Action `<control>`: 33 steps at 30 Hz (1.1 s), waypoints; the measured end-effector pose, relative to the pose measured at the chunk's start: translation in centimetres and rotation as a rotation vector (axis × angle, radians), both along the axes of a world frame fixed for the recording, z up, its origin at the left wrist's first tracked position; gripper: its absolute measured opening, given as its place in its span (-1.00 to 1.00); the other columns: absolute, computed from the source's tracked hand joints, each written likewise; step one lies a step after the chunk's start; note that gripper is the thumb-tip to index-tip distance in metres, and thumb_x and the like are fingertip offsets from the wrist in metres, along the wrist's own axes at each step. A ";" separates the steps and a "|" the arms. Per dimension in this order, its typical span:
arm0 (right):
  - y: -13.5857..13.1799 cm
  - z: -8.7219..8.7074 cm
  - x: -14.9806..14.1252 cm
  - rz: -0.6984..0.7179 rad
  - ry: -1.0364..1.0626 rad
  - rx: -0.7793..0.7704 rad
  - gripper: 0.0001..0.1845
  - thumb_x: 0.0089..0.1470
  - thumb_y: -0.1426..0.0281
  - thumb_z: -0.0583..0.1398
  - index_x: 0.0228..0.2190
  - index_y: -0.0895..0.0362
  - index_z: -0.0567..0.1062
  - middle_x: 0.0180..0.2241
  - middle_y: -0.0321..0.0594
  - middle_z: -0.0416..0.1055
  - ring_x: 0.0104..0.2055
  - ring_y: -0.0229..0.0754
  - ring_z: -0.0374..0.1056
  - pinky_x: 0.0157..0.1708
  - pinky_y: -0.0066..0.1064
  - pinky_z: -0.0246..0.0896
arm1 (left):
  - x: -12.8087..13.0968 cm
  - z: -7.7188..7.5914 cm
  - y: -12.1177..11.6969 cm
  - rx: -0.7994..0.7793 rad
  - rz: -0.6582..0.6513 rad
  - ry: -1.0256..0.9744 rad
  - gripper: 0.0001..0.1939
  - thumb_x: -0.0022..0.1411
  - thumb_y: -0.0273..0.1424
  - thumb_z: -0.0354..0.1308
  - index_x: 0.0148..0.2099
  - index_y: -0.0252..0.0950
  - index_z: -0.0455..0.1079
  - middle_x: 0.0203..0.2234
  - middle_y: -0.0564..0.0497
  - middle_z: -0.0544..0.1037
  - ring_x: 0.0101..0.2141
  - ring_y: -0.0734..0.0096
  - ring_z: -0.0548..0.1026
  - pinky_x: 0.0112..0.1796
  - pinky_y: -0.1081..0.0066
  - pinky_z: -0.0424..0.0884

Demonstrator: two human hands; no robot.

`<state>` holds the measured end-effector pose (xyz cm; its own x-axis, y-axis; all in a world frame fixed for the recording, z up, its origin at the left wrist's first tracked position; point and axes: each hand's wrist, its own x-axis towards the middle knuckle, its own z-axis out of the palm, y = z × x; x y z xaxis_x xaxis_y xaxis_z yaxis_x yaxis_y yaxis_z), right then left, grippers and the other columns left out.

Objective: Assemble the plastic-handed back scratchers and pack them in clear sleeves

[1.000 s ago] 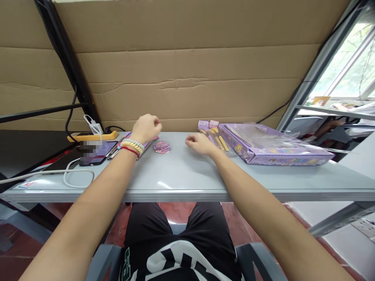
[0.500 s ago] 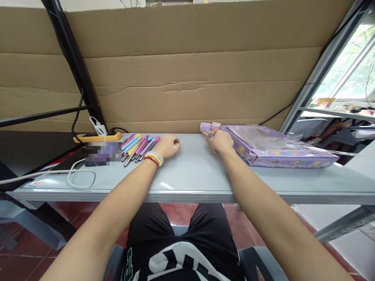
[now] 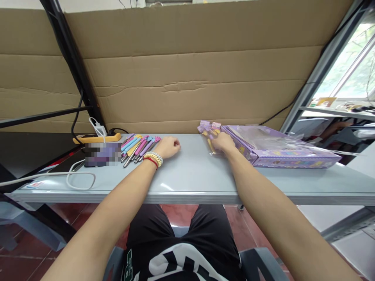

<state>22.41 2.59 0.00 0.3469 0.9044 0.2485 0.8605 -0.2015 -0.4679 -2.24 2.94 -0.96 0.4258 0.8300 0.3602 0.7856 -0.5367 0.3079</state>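
Note:
My left hand (image 3: 168,147) rests on the tabletop with its fingers curled in and nothing visible in them. Just left of it lies a bunch of pens (image 3: 136,147) with pink, blue, yellow and purple barrels and metallic ends. At the back of the table, my right hand (image 3: 223,143) has its fingers closed at the edge of a clear plastic packet (image 3: 210,137) with purple and yellow pieces in it. The fingertips are partly hidden. Right beside that hand lies a flat purple patterned box (image 3: 290,159), with clear plastic film (image 3: 263,136) on top.
A yellow power strip (image 3: 98,138) with a white charger (image 3: 101,130) stands at the back left. A blurred-out purple item (image 3: 102,154) and a white cable (image 3: 82,187) lie before it. Cardboard (image 3: 187,86) walls the table's back; a metal post (image 3: 304,93) rises at right.
My right hand has moved slightly right, and more of the clear packet shows beside its fingers. The left hand stays in place.

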 end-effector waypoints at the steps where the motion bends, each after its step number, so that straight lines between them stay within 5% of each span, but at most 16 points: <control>1: -0.2 0.2 -0.3 -0.002 -0.005 -0.006 -0.55 0.06 0.17 0.14 -0.18 0.28 0.53 -0.15 0.25 0.48 -0.10 0.17 0.45 -0.19 -0.13 0.32 | 0.1 0.0 0.0 -0.005 0.008 -0.017 -0.71 0.17 -0.35 0.03 -0.19 -0.34 0.53 -0.23 -0.13 0.60 -0.22 0.20 0.51 -0.15 0.31 0.38; 7: -1.1 0.9 -2.2 -0.052 -0.046 -0.039 -0.42 0.17 0.06 0.00 -0.12 0.25 0.53 -0.05 0.21 0.45 0.00 0.15 0.41 -0.11 -0.17 0.29 | 0.3 0.2 -0.2 -0.045 0.041 -0.056 -0.69 0.20 -0.29 0.04 -0.13 -0.34 0.50 -0.21 -0.09 0.59 -0.21 0.26 0.51 -0.14 0.36 0.37; 13: -0.9 0.3 -0.4 -0.144 -0.022 -0.087 -0.27 0.07 -0.07 0.07 -0.02 0.28 0.47 0.03 0.25 0.40 0.05 0.20 0.37 -0.05 -0.13 0.27 | 0.1 0.0 -0.1 -0.091 0.039 0.007 -0.67 0.20 -0.28 0.04 -0.09 -0.33 0.47 -0.19 -0.10 0.59 -0.20 0.23 0.52 -0.15 0.35 0.38; 19: -1.2 1.0 0.5 -0.199 -0.010 0.106 -0.63 0.10 0.24 0.13 -0.16 0.23 0.52 -0.09 0.15 0.48 -0.03 0.12 0.41 -0.17 -0.24 0.28 | 0.2 0.2 -0.4 -0.110 0.036 -0.020 -0.70 0.19 -0.28 0.07 -0.12 -0.32 0.47 -0.21 -0.11 0.59 -0.22 0.24 0.51 -0.16 0.36 0.37; 24: -1.5 1.6 -1.8 0.059 0.064 0.360 -0.70 0.19 0.36 0.00 -0.24 0.18 0.50 -0.18 0.02 0.51 -0.12 -0.05 0.40 -0.14 -0.35 0.21 | 0.6 0.4 -0.5 -0.293 0.003 -0.431 -0.69 0.19 -0.13 0.08 -0.30 -0.28 0.44 -0.31 -0.09 0.58 -0.41 0.35 0.47 -0.42 0.41 0.35; 28: -2.5 1.3 -5.4 0.380 0.080 0.421 -0.75 0.20 0.36 0.01 -0.28 0.17 0.46 -0.28 -0.11 0.52 -0.23 -0.16 0.38 -0.18 -0.41 0.18 | 1.0 0.7 -0.5 -0.526 -0.032 -0.827 -0.56 0.17 0.03 0.09 -0.27 -0.28 0.42 -0.41 -0.06 0.56 -0.55 0.46 0.40 -0.57 0.48 0.23; 33: -3.2 0.4 -7.7 0.652 0.078 0.415 -0.78 0.15 0.30 0.07 -0.38 0.16 0.43 -0.41 -0.21 0.46 -0.38 -0.23 0.29 -0.31 -0.43 0.13 | 1.1 1.5 -0.9 -0.605 -0.132 -1.156 -0.71 0.22 -0.22 0.17 -0.39 -0.35 0.32 -0.63 0.01 0.45 -0.64 0.52 0.40 -0.62 0.52 0.23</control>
<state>14.73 -0.58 0.35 -0.1933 0.7701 0.6079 0.7062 0.5393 -0.4587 -1.14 1.99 0.55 0.2141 0.9641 0.1571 -0.1408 -0.1287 0.9816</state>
